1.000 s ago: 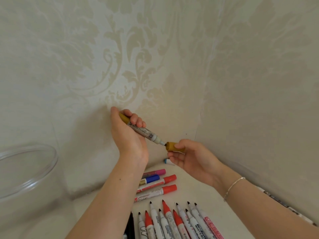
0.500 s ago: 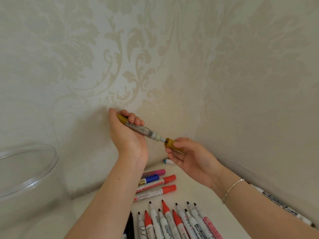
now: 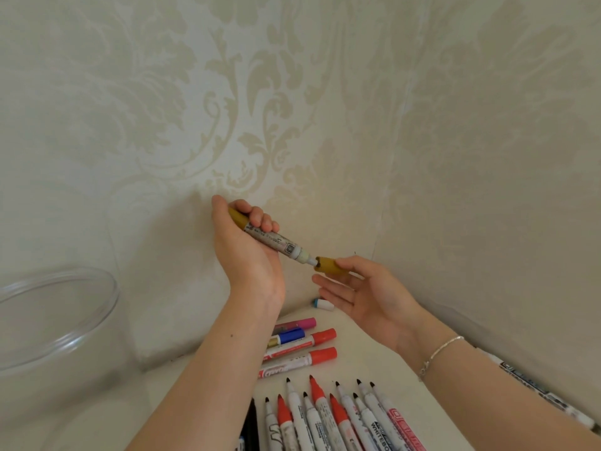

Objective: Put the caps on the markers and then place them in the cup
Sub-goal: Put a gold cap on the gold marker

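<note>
At nine o'clock in the view, the clear cup is the largest thing, its wide rim open and nothing visible inside; it looks light and rigid, probably easy to tip. The pale desk runs from the centre down to six o'clock, set into a wallpapered corner.

At six o'clock a row of uncapped markers lies side by side, tips pointing away from the person. Just above it, at about the centre, four capped markers lie apart from the row. A small white and blue cap sits alone near the corner.

Above the desk, the left hand has its grip wrapped round the gold marker, fingers curled over the rear half of the barrel, nib aimed toward three o'clock. The right hand pinches the gold cap between thumb and forefinger, the other fingers spread loose; the cap's mouth is just at the nib, not yet pushed on.

The marker should be light, stiff and smooth, so holding mid-barrel seems right; the short cap likely needs straight alignment and a firm push to seat.
</note>
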Available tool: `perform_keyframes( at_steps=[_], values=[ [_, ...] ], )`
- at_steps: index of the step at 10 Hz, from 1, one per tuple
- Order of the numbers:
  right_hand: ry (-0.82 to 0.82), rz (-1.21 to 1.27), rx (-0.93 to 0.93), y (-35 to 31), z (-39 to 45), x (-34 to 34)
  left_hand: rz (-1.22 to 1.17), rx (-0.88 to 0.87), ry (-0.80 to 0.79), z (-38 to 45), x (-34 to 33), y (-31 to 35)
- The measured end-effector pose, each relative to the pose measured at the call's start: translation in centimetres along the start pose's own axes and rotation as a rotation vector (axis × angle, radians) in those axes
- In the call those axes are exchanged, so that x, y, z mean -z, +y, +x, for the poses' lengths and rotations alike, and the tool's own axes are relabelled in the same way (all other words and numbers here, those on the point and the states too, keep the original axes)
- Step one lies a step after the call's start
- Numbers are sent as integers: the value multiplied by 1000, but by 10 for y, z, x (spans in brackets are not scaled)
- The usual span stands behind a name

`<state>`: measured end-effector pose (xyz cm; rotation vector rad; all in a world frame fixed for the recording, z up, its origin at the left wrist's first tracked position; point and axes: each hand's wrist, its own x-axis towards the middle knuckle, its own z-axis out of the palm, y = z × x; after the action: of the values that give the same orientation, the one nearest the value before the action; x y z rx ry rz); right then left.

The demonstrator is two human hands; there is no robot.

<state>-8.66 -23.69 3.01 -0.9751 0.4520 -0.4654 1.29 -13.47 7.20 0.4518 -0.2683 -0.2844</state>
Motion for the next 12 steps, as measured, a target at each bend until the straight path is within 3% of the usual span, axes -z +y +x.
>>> perform_keyframes(
  at_steps=[4,6,7,8,9,10,11,12],
  values=[
    [-24,117,-67,6,-2,-3,-31,-6,3,1,0,4],
    [-140,118,-52,3,-6,-13,-19,23,3,-1,-1,0],
    [-129,118,-20,4,-4,-16,-11,31,-7,-3,-2,-1],
    [-19,197,75,4,2,-12,5,47,-40,-1,-1,0],
    [120,264,168,-2,7,-10,219,130,-125,-1,0,-5],
    [217,239,206,-11,9,-13,702,112,-274,-4,1,-8],
    [289,149,216,-13,11,-12,1231,-48,-486,-1,5,-5],
    [342,79,243,-13,14,-7,1499,7,-742,6,13,2]
  ],
)
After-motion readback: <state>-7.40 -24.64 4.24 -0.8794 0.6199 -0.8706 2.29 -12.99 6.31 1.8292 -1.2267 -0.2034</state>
